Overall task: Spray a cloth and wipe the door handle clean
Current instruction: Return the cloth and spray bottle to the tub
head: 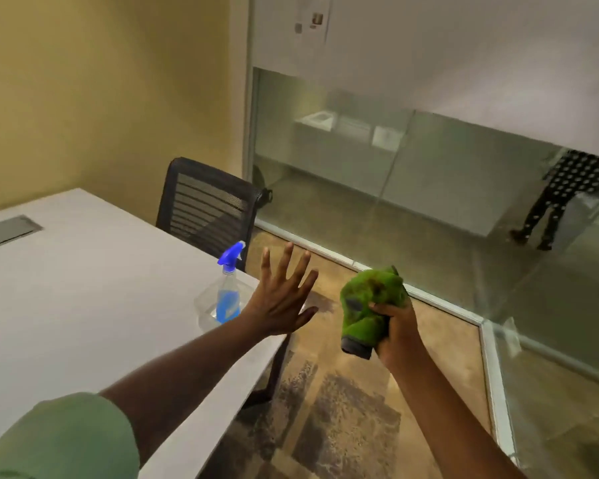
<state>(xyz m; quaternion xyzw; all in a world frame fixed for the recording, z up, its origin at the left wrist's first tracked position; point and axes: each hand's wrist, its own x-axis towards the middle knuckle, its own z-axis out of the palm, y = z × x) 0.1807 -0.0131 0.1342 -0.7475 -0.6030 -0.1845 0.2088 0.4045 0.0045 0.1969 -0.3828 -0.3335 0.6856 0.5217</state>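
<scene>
A clear spray bottle (pixel 223 295) with a blue trigger head and blue liquid stands upright near the corner of the white table (pixel 83 305). My left hand (pixel 281 299) hovers just right of the bottle, fingers spread, holding nothing and not touching it. My right hand (pixel 396 331) is closed around a bunched green cloth (pixel 370 305) with a grey edge, held over the floor to the right of the table. No door handle is in view.
A black mesh office chair (pixel 204 205) stands behind the table corner. A glass partition (pixel 395 174) with a metal floor frame runs along the right. A person in dotted clothing (pixel 561 198) stands beyond the glass. Patterned carpet lies below.
</scene>
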